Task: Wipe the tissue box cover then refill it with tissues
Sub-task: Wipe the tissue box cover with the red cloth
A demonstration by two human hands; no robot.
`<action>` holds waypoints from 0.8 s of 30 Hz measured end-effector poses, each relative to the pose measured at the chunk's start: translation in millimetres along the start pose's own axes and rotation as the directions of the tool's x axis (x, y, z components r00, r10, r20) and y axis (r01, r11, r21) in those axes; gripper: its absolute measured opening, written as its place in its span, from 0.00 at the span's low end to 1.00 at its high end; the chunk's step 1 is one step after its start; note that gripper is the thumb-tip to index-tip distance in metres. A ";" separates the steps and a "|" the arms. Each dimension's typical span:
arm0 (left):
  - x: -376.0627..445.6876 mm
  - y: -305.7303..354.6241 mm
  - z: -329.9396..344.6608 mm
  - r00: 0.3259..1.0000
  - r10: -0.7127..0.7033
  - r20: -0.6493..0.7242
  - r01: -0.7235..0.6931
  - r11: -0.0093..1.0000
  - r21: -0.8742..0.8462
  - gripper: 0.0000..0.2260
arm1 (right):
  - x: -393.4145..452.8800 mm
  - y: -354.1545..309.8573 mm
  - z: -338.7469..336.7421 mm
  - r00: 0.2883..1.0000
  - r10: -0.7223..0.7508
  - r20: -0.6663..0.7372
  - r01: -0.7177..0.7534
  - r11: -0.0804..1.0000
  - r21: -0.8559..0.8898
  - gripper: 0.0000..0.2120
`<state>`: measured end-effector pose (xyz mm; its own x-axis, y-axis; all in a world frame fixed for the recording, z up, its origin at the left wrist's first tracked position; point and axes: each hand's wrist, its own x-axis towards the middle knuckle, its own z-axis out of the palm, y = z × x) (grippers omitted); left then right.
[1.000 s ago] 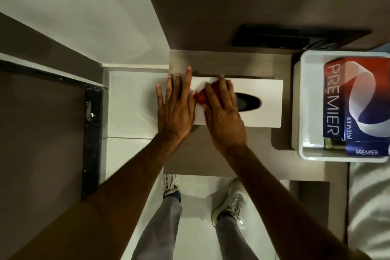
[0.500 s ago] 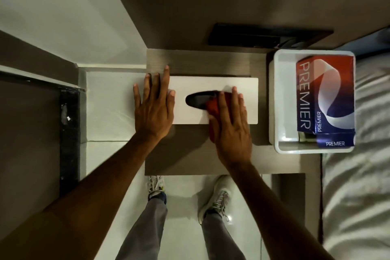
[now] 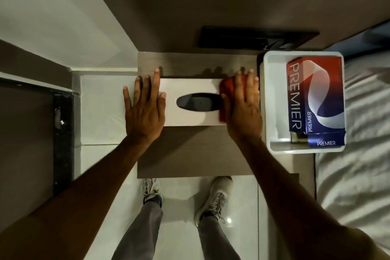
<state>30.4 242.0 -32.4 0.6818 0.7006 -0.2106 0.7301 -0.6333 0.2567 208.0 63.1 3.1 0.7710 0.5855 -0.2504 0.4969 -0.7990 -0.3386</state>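
While the wiping is in progress, head view: the person is working on the first half of the task, with the refill not yet begun.
Step in hand: the right hand (image 3: pixel 242 110) is pressing a red cloth (image 3: pixel 226 91) flat onto the right end of the white tissue box cover (image 3: pixel 190 84), fingers extended and close together over the cloth.
Left hand: the left hand (image 3: pixel 144 110) is lying flat with fingers spread, palm bracing the cover's left end and gripping nothing.
Cover position: the cover is lying on the wooden side table (image 3: pixel 190 150), its dark oval slot (image 3: pixel 198 101) facing up between the two hands.
Slot contents: no tissue is showing through the opening; it is looking dark and empty.
Container: a white tray (image 3: pixel 272 99) is sitting just beside the cover on the right, holding a blue-and-red PREMIER tissue pack (image 3: pixel 314 99).
Next move, as judged: remaining faces are probably needing a wipe; then the cloth is needing to be set down and the pack fetched.
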 end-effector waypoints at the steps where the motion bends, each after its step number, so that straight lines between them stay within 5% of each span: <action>1: 0.0 0.3 0.7 1.000 -0.005 -0.009 0.005 1.000 0.014 0.26 | 2.6 -1.7 0.1 0.998 0.055 -0.015 -0.054 0.998 0.022 0.35; 8: -2.0 2.0 3.8 0.998 -0.022 -0.051 0.025 0.998 0.059 0.26 | -17.4 8.9 1.9 0.995 -0.100 -0.003 0.100 0.995 -0.021 0.36; 17: -2.3 2.4 -3.9 0.995 0.011 -0.094 0.005 0.986 0.169 0.27 | -51.7 23.4 -16.7 0.995 -0.005 0.096 -0.010 0.987 0.162 0.33; 20: -4.2 10.3 -7.2 0.996 0.005 -0.085 0.005 0.993 0.119 0.27 | -67.5 46.8 -45.0 0.996 0.073 -0.043 -0.051 0.925 0.377 0.32; 24: -8.9 26.6 -4.5 0.987 -0.106 -0.123 0.102 0.994 -0.042 0.28 | -67.3 94.7 -65.4 0.943 0.244 -0.226 -0.160 0.929 0.335 0.25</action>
<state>43.5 220.5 -19.5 0.5897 0.7987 -0.1194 0.7930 -0.5447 0.2730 229.3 -60.9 47.2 0.9383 0.3264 -0.1143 0.2045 -0.7902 -0.5777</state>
